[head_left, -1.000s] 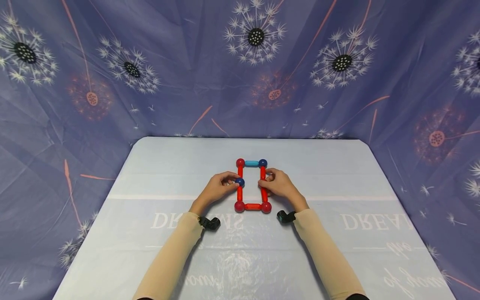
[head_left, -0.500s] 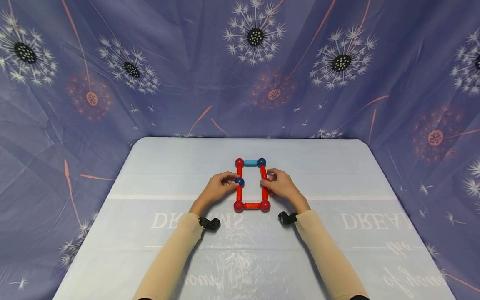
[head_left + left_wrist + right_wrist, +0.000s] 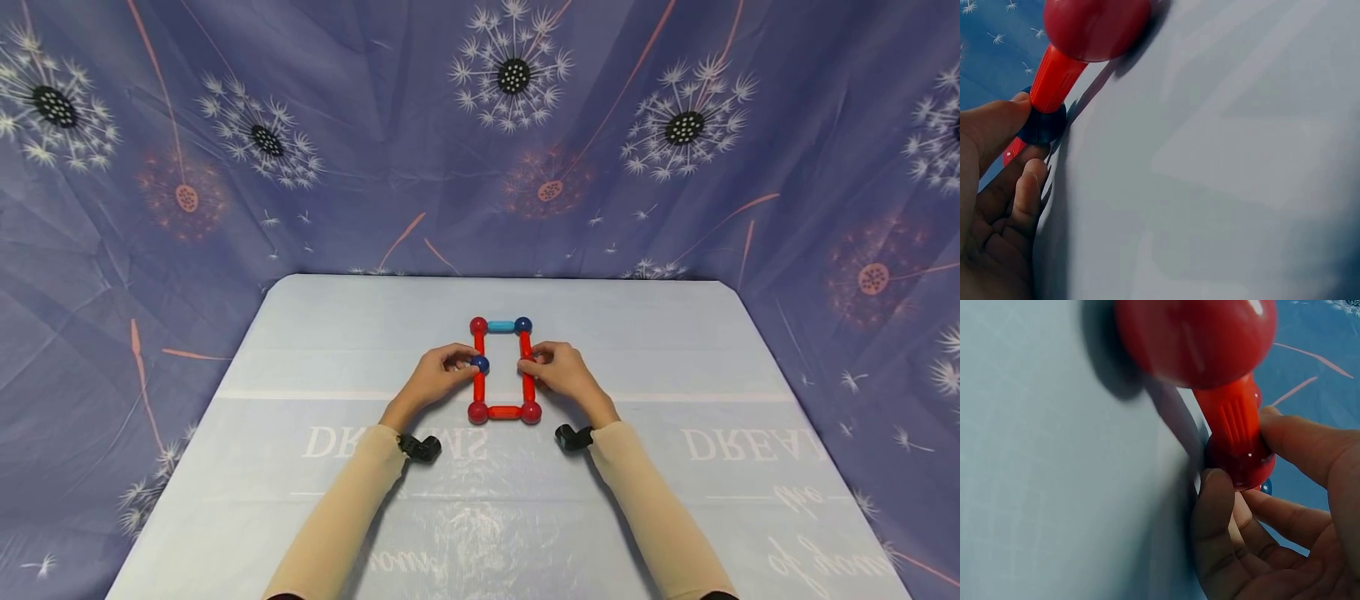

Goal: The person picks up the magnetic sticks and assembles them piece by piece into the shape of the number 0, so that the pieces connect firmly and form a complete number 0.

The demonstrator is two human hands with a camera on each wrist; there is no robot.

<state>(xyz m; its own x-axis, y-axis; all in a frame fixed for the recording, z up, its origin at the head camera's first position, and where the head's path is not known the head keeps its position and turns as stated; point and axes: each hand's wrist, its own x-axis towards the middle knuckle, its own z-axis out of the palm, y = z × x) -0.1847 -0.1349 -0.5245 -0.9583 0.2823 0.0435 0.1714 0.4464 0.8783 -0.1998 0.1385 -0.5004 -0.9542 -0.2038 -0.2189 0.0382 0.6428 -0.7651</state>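
Note:
A rectangle of rods joined by balls lies on the table between both hands. Its far side is a light blue rod (image 3: 501,327) between a red ball (image 3: 478,326) and a dark blue ball (image 3: 522,326). A red rod (image 3: 504,412) joins two red balls at the near side. My left hand (image 3: 442,371) pinches a blue ball (image 3: 1042,128) midway along the left side, thumb above and fingers below. Midway along the right side, my right hand (image 3: 562,371) grips a red ball (image 3: 1244,469) between thumb and fingers; the fingers partly hide it in the head view.
The white table (image 3: 262,492) carries printed lettering. A purple dandelion-patterned cloth (image 3: 360,192) hangs behind it and along both sides. Each wrist wears a small black camera, the left camera (image 3: 420,448) and the right camera (image 3: 573,437).
My right hand shifted slightly right, bowing the rectangle's right side outward, then came back a little left. The near right corner ball moved slightly left overall. My left hand stayed on its blue ball.

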